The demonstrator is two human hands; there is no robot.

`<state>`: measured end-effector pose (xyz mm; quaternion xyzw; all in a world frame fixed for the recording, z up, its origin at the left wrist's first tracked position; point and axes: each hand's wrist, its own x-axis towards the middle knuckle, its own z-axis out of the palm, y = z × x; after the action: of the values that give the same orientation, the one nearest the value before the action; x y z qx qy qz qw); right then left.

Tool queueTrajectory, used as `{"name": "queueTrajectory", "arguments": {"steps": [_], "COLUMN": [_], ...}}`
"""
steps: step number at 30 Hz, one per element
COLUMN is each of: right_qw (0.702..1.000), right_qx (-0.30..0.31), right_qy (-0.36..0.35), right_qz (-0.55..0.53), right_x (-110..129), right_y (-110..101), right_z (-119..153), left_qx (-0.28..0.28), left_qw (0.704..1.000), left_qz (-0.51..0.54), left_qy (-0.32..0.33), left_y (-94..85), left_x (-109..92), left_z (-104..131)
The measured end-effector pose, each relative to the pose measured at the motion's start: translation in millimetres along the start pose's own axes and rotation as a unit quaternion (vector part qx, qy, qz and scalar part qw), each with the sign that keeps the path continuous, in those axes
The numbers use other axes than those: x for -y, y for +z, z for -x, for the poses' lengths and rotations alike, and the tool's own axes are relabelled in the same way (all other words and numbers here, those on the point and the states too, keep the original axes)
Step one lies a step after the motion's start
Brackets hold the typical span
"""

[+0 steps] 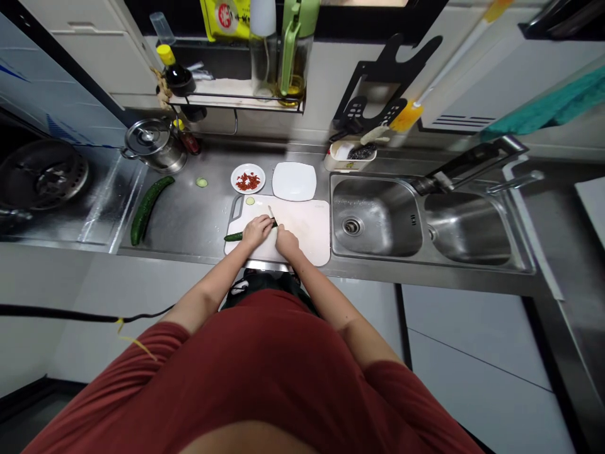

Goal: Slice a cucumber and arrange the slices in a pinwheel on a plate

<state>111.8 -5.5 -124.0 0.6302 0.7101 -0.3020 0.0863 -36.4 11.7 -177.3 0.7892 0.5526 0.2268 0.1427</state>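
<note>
Your red cloth shirt (265, 366) lay nearest; beyond, your half-curled left hand (256, 231) pinned a slender green cucumber (233, 237) crosswise on the white rectangular board (309, 227), its right end beside the thin metal knife (271, 210) your closed right hand (287, 243) gripped.

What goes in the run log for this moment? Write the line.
Left hand: holding cucumber | Right hand: gripping knife | Surface: cutting board | Beyond it: round plate with red pieces

Around the white cutting board (307, 230): dark-green cucumber (148, 208) left, plain white square plate (293, 181) above, round white plate (235, 180) with red chili pieces (247, 181) upper left, silver-grey sink (378, 214) right.
</note>
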Motion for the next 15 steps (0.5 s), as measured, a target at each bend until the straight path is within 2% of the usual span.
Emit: {"name": "queueTrajectory", "arguments": {"steps": [6, 15], "right_qw": [1.0, 1.0], "right_qx": [-0.001, 0.006], "right_qy": [-0.001, 0.001], "right_qz": [0.003, 0.021], "right_x": [0, -15], "right_y": [-2, 10], "right_z": [0, 28], "left_qx": [0.014, 0.007], "left_qw": [1.0, 1.0], "left_qz": [0.005, 0.012], "left_qy": [-0.008, -0.003], "left_y": [-2.3, -2.0], "left_x": [-1, -1], "left_z": [0, 0]}}
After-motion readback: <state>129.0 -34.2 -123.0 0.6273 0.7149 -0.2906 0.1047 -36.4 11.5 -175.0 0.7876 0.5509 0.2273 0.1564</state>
